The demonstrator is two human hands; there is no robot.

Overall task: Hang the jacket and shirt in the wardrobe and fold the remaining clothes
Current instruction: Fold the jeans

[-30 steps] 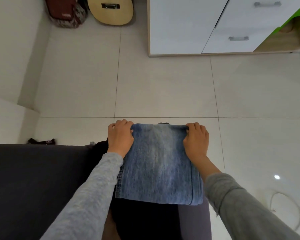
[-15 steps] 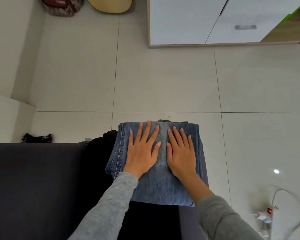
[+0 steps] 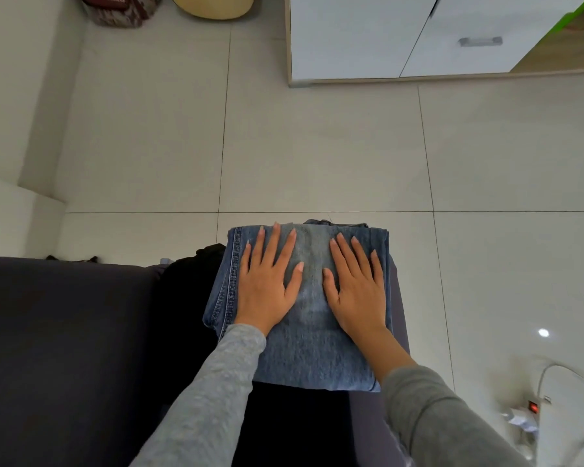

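Note:
Folded blue jeans lie in a thick rectangle on the right end of a dark sofa. My left hand lies flat on the left half of the denim with fingers spread. My right hand lies flat on the right half, fingers straight and pointing away from me. Both palms press down on the fold. A black garment is bunched under and to the left of the jeans, partly hidden by them.
White wardrobe with drawers and a metal handle stands across the tiled floor at the top right. A guitar body and a dark red bag sit at the top left. A power strip with a white cable lies at the bottom right.
A second ago both hands gripped the far edge of the jeans; they then let go and flattened onto the denim. Since half a second ago they have moved slightly apart.

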